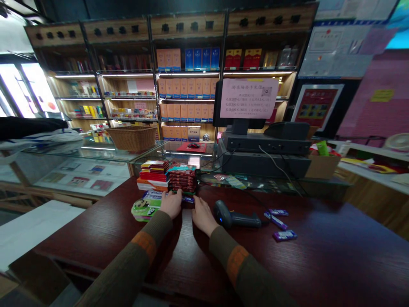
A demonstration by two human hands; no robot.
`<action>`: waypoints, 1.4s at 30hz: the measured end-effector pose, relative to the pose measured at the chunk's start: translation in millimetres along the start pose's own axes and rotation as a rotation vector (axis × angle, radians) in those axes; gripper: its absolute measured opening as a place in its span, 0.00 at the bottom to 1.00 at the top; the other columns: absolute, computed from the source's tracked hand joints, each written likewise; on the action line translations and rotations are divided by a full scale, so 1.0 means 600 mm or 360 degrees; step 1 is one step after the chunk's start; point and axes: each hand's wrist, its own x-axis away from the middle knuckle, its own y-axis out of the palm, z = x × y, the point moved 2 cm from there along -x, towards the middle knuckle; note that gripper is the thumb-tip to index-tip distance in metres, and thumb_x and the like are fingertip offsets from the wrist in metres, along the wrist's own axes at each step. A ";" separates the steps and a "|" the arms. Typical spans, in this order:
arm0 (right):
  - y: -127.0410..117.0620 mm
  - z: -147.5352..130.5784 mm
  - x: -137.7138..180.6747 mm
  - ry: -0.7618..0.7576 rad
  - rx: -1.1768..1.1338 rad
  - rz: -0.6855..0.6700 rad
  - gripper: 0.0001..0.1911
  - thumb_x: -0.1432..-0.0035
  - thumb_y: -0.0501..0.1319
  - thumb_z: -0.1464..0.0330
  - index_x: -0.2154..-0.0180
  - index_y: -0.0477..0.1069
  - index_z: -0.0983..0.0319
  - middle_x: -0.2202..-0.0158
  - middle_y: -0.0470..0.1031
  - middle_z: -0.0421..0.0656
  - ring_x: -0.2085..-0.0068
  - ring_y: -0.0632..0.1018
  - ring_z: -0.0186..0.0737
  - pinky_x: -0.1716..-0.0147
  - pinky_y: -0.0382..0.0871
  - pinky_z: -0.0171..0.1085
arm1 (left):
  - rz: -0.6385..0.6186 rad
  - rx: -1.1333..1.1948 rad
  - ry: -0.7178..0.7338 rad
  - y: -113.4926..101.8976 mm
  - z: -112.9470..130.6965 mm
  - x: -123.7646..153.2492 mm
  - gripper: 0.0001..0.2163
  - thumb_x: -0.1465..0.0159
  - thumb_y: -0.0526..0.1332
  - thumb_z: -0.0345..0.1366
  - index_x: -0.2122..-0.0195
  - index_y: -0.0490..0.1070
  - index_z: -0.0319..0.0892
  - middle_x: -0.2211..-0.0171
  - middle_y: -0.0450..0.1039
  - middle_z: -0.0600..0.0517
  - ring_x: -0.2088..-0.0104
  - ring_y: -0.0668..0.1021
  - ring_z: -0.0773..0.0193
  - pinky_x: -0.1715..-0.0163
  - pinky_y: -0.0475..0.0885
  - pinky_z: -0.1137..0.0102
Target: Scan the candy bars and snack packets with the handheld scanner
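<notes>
Left grip [171, 204] and right grip [204, 214], closure unclear, flank a purple packet [188, 199] beside red packets [182, 180].

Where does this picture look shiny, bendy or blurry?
Head view: pale glare streaks the table between the left hand and right hand, and the windows look washed out; head view: shelves at left lean, likely lens stretching, and the lettering above is too blurry to read.
</notes>
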 end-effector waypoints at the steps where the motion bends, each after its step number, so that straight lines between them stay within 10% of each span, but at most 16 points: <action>1: 0.001 0.001 -0.001 0.0007 0.0002 -0.0003 0.33 0.40 0.52 0.77 0.33 0.56 0.70 0.36 0.65 0.61 0.32 0.63 0.53 0.34 0.56 0.51 | -0.0003 -0.0006 0.0003 0.000 0.000 0.000 0.21 0.40 0.51 0.22 0.45 0.66 0.37 0.58 0.80 0.37 0.50 0.78 0.48 0.44 0.57 0.51; 26: -0.013 -0.009 -0.010 -0.0099 -0.0073 0.0051 0.36 0.40 0.50 0.77 0.31 0.49 0.73 0.31 0.57 0.61 0.30 0.57 0.53 0.33 0.54 0.51 | -0.0081 -0.0072 -0.0041 -0.022 0.010 0.006 0.22 0.36 0.50 0.23 0.41 0.63 0.38 0.52 0.79 0.38 0.45 0.76 0.50 0.41 0.59 0.53; 42: -0.133 0.046 -0.004 -0.0232 -0.0051 0.0261 0.31 0.39 0.49 0.78 0.34 0.61 0.69 0.34 0.64 0.55 0.31 0.60 0.49 0.32 0.55 0.52 | -0.0020 0.0004 0.0098 -0.054 0.039 0.007 0.21 0.34 0.50 0.23 0.44 0.69 0.48 0.51 0.79 0.45 0.48 0.79 0.54 0.49 0.68 0.60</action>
